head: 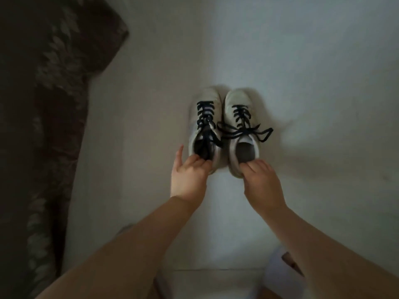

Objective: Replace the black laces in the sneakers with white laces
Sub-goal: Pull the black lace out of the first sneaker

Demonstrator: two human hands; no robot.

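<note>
Tangle risk first: left sneaker (205, 126) has loose black lace (207, 143) ends dropped into its opening, right under your left hand (190, 175), so yanking w/o fishing them out could snag. Right sneaker (241, 130) has its bow (246, 131) tied, loops spilling sideways; pull the wrong strand and it may knot. Both sit side by side on the pale floor (302, 83), toes away from you. Left hand grips the left heel collar, fingers curled in, index sticking out. Right hand (261, 180) pinches the right heel rim. No white laces visible.
</note>
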